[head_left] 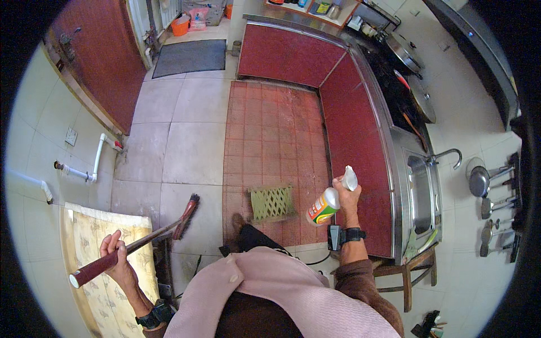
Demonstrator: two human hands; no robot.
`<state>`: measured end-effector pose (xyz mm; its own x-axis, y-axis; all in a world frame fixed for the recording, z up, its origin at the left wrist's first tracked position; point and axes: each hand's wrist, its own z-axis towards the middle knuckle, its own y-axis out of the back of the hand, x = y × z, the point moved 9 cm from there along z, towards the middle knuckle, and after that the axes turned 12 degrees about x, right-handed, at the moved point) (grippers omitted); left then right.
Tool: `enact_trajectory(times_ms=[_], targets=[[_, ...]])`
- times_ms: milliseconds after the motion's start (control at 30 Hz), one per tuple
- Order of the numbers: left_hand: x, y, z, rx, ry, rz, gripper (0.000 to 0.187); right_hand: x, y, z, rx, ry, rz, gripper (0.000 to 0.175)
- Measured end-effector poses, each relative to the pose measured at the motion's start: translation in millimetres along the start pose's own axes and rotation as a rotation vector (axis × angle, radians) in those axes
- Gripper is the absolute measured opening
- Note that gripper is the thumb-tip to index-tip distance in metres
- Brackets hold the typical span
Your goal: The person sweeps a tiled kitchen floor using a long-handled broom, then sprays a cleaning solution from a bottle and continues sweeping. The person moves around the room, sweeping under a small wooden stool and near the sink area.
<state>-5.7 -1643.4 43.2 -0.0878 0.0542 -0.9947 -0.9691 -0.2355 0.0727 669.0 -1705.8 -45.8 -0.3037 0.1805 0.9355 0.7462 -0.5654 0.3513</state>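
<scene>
My left hand (pixel 120 260) is wrapped around the dark red grip of a long-handled brush (pixel 154 236), at the left. The brush slants away from me, and its bristled head hangs over the pale tiles. At the right, my right hand (pixel 348 199) grips the neck of a plastic spray bottle (pixel 323 207) with a white trigger head and a green and orange label. The bottle tilts down to the left, over the edge of a red grid-patterned floor mat (pixel 270 135). Between my hands, a green lattice piece (pixel 272 203) is over the mat; its support is blurred.
Red cabinets (pixel 357 139) carry a steel sink (pixel 420 194) and a stove with pans along the right. A wooden chair (pixel 406 283) is beside the counter. A cloth-covered surface (pixel 127 304) lies under my left arm. A grey doormat (pixel 190 58) is near the brown door (pixel 99 55).
</scene>
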Motion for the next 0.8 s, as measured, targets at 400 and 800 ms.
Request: enact_trajectory(times_ms=[400,800], targets=[[-21,-1,103,-0.095,0.017,0.134,0.038,-42,-82,136,-0.014,-0.203,-0.123,0.018],[-22,-18,175,-0.112,0.022,0.176,0.038,-49,-147,213,-0.003,-0.359,-0.204,0.032]])
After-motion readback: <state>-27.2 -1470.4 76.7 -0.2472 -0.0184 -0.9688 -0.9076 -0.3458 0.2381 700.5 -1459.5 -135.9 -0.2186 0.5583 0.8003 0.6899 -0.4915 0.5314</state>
